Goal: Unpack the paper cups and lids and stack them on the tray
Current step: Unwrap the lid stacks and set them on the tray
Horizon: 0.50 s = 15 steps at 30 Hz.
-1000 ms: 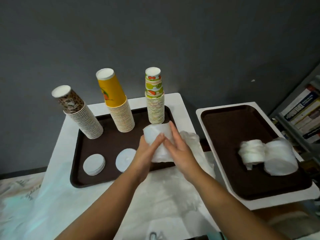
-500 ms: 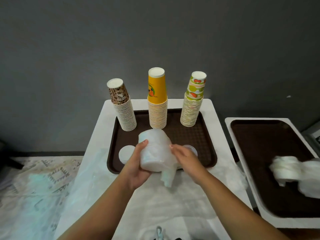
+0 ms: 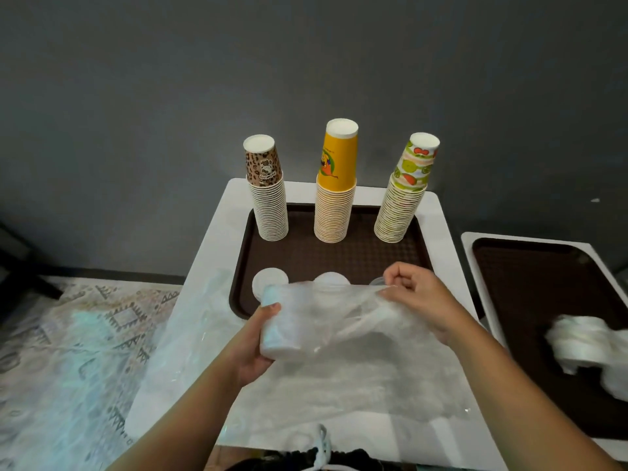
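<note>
A person stands at a white desk (image 3: 217, 226), seen from a head camera looking down. The left hand (image 3: 253, 345) curls around a white sleeve of lids (image 3: 289, 321), held just above the near edge of the brown tray (image 3: 339, 256). The right hand (image 3: 416, 294) pinches the clear wrap (image 3: 353, 307) and has pulled it out to the right, so the film now stretches taut between the two hands. Half a second ago the wrap was still bunched under the sleeve and the right hand sat close against it. The peel has begun, so the lids look about to come free, though the film blurs the view and it is hard to tell whether any are already bare.

At the far edge of the tray stand three upside-down cup stacks: leopard print (image 3: 266, 195), yellow (image 3: 336, 185) and fruit print (image 3: 406, 192). Two low lid piles (image 3: 270, 282) lie in front of them; a third may sit behind the right hand. Loose plastic (image 3: 339, 379) covers the near desk. On a second tray (image 3: 530, 277) to the right lie more wrapped sleeves (image 3: 584, 345), not yet opened.
</note>
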Motion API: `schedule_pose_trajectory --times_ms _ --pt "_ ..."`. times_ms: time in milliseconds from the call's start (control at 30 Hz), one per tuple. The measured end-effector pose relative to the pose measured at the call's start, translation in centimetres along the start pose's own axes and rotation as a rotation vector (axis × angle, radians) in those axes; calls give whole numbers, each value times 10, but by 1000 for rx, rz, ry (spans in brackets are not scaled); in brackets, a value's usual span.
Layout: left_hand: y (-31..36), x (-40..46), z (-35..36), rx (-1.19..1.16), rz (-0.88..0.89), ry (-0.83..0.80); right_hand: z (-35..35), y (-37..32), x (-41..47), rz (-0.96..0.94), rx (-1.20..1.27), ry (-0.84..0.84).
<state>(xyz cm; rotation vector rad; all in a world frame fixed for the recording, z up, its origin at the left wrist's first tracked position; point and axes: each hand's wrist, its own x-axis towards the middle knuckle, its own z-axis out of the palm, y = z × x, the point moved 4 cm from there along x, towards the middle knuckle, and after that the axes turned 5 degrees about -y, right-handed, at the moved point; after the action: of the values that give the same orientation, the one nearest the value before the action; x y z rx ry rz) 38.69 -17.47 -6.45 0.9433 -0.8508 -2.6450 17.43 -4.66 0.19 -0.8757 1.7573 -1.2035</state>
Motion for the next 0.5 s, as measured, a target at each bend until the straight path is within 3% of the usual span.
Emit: schedule_pose_trajectory --times_ms 167,267,367,433,500 --pt "-14 3 -18 253 -6 7 20 4 -9 -12 -23 -61" --pt "-14 -1 -11 642 32 73 33 10 -11 22 15 -54" --pt "-2 -10 8 1136 381 296 44 15 -12 42 83 -57" --pt "4 -27 39 1130 624 283 50 14 -11 42 107 -52" --pt "3 -33 69 1017 606 113 54 10 -11 50 174 -27"
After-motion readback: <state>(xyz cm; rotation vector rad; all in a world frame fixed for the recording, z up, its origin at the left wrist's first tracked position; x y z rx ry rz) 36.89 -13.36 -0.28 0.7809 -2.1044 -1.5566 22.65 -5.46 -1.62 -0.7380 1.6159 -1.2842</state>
